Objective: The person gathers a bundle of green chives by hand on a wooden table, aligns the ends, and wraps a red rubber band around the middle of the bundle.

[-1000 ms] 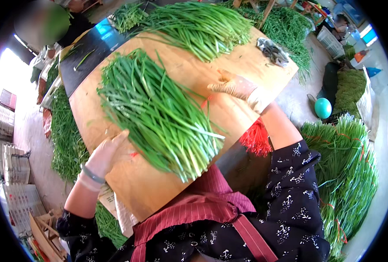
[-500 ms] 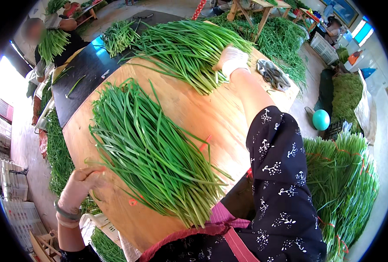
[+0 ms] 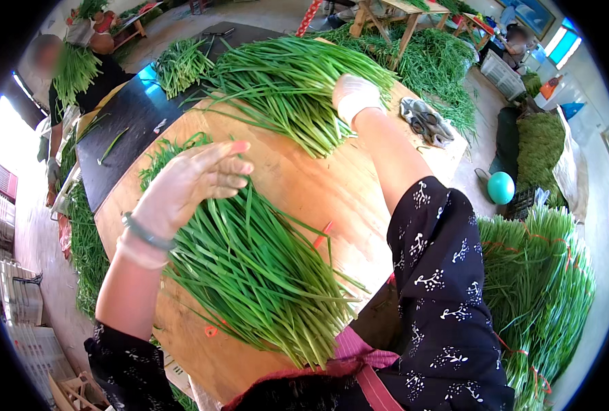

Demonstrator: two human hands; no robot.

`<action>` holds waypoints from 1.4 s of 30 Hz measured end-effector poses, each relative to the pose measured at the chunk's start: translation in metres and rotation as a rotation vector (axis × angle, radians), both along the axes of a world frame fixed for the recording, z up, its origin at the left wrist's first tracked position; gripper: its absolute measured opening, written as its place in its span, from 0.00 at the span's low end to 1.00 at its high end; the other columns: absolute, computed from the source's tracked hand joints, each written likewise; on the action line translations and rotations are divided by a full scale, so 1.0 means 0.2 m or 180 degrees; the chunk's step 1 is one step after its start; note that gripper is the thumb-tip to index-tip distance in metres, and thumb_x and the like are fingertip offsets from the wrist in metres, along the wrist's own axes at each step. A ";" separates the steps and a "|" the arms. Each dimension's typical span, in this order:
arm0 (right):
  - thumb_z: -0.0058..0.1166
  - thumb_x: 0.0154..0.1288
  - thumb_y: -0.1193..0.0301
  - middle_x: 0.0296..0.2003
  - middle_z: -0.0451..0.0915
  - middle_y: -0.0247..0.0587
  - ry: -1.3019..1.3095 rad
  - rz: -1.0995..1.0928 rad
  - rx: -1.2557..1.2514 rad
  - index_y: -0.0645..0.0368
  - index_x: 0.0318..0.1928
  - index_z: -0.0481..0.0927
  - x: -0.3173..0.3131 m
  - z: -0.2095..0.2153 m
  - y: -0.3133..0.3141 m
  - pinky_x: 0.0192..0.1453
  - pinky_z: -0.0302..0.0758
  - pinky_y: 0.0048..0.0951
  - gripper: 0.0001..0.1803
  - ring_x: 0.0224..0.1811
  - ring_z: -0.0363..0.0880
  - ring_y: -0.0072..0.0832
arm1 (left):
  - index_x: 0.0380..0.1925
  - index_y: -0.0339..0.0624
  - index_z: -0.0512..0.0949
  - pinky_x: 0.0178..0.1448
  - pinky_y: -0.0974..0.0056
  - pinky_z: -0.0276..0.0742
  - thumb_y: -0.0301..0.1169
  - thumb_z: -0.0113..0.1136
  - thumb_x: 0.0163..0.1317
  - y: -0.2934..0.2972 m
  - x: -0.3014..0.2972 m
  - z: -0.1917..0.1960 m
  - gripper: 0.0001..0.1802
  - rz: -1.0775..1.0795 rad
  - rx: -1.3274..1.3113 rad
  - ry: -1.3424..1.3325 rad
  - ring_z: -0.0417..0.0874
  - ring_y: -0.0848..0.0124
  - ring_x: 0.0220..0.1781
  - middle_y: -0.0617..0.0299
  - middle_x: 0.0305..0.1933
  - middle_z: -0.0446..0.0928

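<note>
A thick bunch of garlic chives [image 3: 249, 253] lies slantwise on the near part of the wooden table [image 3: 174, 342], its pale stem ends toward my body. My left hand [image 3: 198, 175], in a thin clear glove with a bangle at the wrist, hovers over that bunch's leafy end. Its fingers stretch out and hold nothing. Farther away, my right hand [image 3: 356, 96], also gloved, rests against the stem side of a bigger chive pile [image 3: 284, 82]. Its fingers are hidden from sight, so any grip on the stems does not show.
A crumpled grey cloth [image 3: 426, 122] lies at the table's right edge. A red strip [image 3: 323, 234] is beside the near bunch. Tied chive bundles [image 3: 537, 288] stand at my right, near a teal balloon [image 3: 501, 188]. Another person [image 3: 78, 75] holds chives at the far left.
My left hand has risen from the table's left edge and moved in over the near bunch. My right hand has shifted slightly left on the far pile.
</note>
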State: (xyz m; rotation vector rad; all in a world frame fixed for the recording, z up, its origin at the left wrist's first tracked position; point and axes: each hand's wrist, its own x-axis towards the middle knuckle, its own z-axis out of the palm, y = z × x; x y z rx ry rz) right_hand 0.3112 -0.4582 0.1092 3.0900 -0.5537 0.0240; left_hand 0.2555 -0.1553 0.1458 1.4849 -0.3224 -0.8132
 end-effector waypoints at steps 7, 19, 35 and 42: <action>0.51 0.42 0.29 0.55 0.73 0.49 -0.1028 -0.0136 -0.0017 0.56 0.56 0.73 0.04 0.24 -0.23 0.57 0.69 0.37 0.50 0.55 0.74 0.38 | 0.54 0.39 0.70 0.45 0.70 0.74 0.42 0.49 0.66 -0.13 0.08 -0.12 0.22 0.0143 0.0140 0.0114 0.79 0.74 0.39 0.60 0.45 0.77; 0.54 0.35 0.27 0.59 0.69 0.49 0.0483 -0.0276 0.1044 0.62 0.57 0.72 0.35 -0.07 -0.56 0.65 0.60 0.41 0.57 0.65 0.62 0.44 | 0.54 0.37 0.71 0.48 0.70 0.73 0.39 0.49 0.66 0.14 -0.03 -0.17 0.22 0.0606 0.0092 0.0167 0.79 0.75 0.41 0.63 0.42 0.79; 0.58 0.55 0.52 0.52 0.75 0.52 0.0007 0.0588 0.1319 0.58 0.61 0.64 0.29 -0.23 -0.45 0.60 0.65 0.34 0.37 0.56 0.71 0.42 | 0.61 0.35 0.58 0.61 0.53 0.65 0.45 0.51 0.64 -0.44 0.43 -0.57 0.32 0.1093 -0.0128 0.0941 0.69 0.54 0.58 0.44 0.63 0.60; 0.63 0.49 0.48 0.49 0.77 0.48 -0.0437 0.0412 0.1542 0.61 0.58 0.69 0.13 -0.20 -0.34 0.58 0.66 0.33 0.41 0.53 0.74 0.39 | 0.60 0.40 0.59 0.63 0.51 0.64 0.46 0.47 0.66 -0.47 0.34 -0.50 0.29 0.0628 -0.0517 0.1212 0.69 0.55 0.60 0.46 0.61 0.64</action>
